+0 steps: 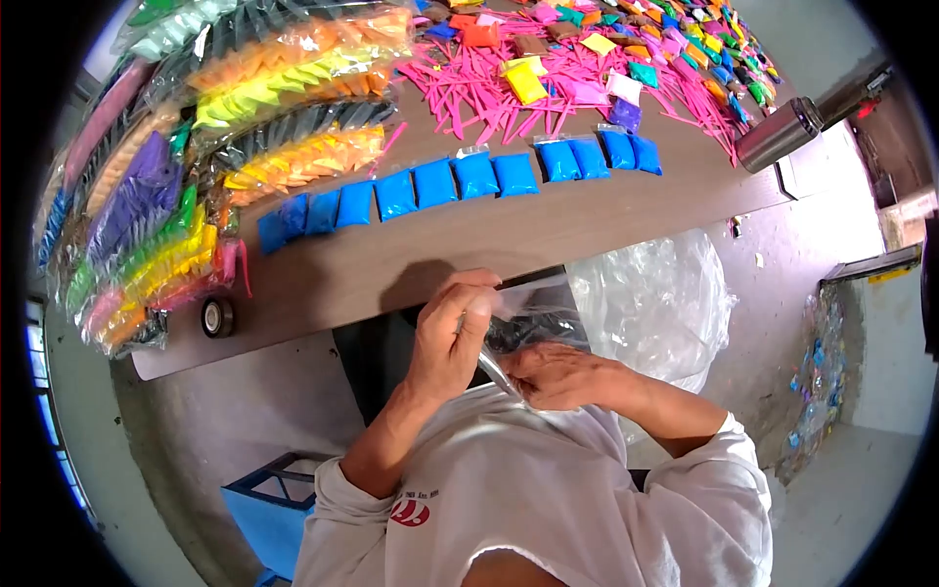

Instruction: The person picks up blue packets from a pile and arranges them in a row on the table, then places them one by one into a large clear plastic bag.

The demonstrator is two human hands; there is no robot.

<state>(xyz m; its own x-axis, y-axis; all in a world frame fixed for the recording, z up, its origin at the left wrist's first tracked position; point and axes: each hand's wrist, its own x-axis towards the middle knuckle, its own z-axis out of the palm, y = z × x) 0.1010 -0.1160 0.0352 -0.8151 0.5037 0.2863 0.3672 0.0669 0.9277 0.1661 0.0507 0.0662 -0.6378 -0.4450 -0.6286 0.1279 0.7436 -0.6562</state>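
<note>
Clear plastic [520, 300] — in both hands [445, 338]

Both forearms are bare and converge in front of the chest. The left forearm [389, 445] slants steeply forward from a bent elbow, its wrist [421, 393] nearly straight. The left grip [452, 333] is the farther from the torso, fingers [469, 279] bent over toward the right, thumb [477, 311] raised close against them in a pinch. The right forearm [665, 413] runs sideways, almost level, from a sharply bent elbow. The right grip [553, 377] sits lower, nearer the body, back upward, fingers curling inward toward the left, their tips partly hidden.
</note>
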